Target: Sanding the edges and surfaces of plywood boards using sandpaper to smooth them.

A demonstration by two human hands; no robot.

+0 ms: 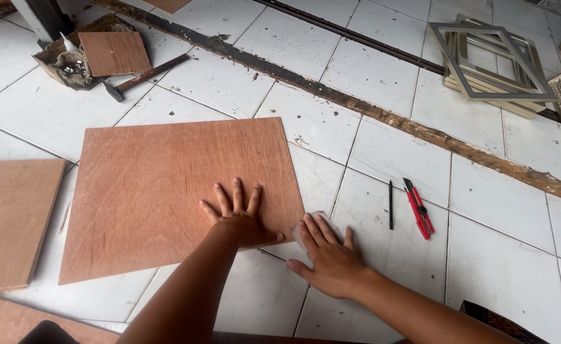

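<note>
A large brown plywood board [166,191] lies flat on the white tiled floor. My left hand [239,216] presses flat on its near right part, fingers spread. My right hand [328,255] rests on the floor just past the board's right corner, its fingers on a clear glass pane [322,223] whose edge sticks out from under the board. A black pencil [391,204] and a red utility knife [419,207] lie on the tiles to the right of my right hand.
Another plywood sheet [9,220] lies at the left. A hammer [143,76] and a box of bits with a small board [111,52] sit at the back left. Stacked picture frames [494,60] stand at the back right. A dark floor rail [357,105] runs diagonally.
</note>
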